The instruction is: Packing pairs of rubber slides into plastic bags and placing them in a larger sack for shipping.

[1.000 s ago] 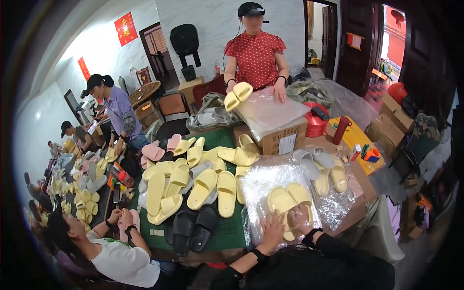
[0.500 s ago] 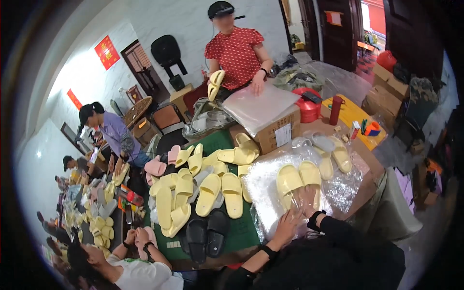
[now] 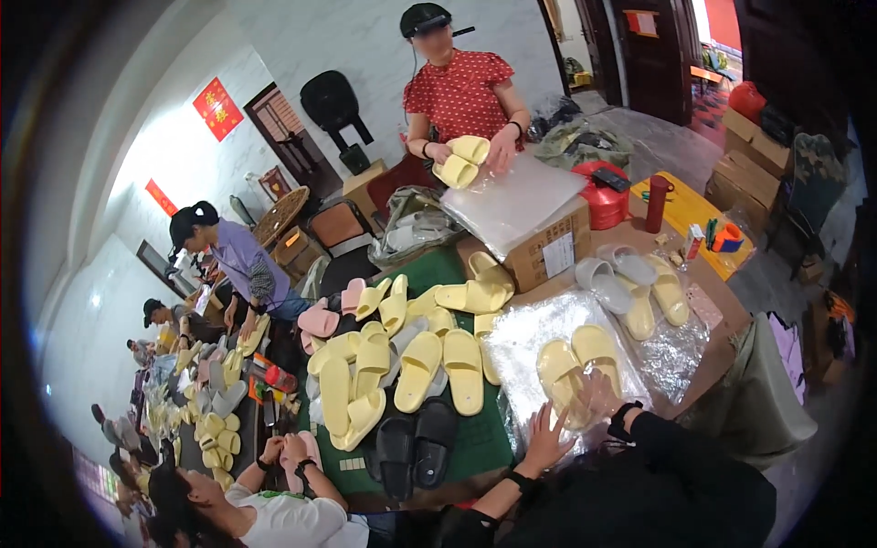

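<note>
The pair of yellow slippers lies just above both hands on crinkly clear plastic bags. The right hand presses flat on one smooth foam slipper; the left hand is spread on the film. Slick plastic could let the pair slide off the bench.
</note>
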Demonstrator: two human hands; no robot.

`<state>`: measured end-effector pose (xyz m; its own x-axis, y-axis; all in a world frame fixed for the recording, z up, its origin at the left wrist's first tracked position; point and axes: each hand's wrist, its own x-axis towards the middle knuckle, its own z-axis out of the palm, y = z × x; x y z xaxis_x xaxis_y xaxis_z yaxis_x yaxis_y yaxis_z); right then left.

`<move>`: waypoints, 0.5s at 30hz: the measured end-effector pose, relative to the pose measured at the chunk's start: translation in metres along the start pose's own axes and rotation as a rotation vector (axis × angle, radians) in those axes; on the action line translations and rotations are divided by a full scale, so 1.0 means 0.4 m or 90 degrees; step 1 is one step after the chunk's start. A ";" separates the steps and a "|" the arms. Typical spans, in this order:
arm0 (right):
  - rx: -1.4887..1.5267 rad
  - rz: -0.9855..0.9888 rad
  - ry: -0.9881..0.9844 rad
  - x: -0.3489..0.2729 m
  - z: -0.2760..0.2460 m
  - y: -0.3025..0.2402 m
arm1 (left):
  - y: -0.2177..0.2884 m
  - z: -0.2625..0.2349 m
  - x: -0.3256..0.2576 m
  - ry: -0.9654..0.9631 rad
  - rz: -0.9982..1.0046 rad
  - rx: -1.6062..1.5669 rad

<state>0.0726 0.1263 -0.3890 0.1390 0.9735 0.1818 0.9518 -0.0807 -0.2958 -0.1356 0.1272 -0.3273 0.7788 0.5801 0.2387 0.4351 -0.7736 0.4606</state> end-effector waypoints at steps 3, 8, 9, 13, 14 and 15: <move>-0.009 -0.026 0.077 -0.024 0.031 0.025 | -0.020 0.030 -0.053 -0.035 -0.055 0.073; 0.145 0.032 0.087 -0.015 -0.026 -0.034 | -0.029 0.059 -0.053 -0.030 -0.152 -0.093; 0.154 0.028 0.147 -0.014 -0.040 -0.054 | -0.015 0.055 -0.036 -0.035 -0.147 -0.094; 0.367 0.115 0.148 -0.021 -0.077 -0.106 | -0.001 0.076 0.006 0.033 -0.177 -0.188; 0.243 0.113 0.184 -0.019 -0.077 -0.118 | -0.012 0.080 0.016 0.091 -0.167 -0.285; 0.244 0.117 0.185 -0.017 -0.080 -0.124 | -0.021 0.085 0.022 0.150 -0.156 -0.381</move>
<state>0.0332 0.1166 -0.3453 0.4163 0.8464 0.3322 0.7439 -0.1070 -0.6597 -0.1170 0.1300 -0.3581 0.5407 0.8132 0.2154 0.2089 -0.3778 0.9020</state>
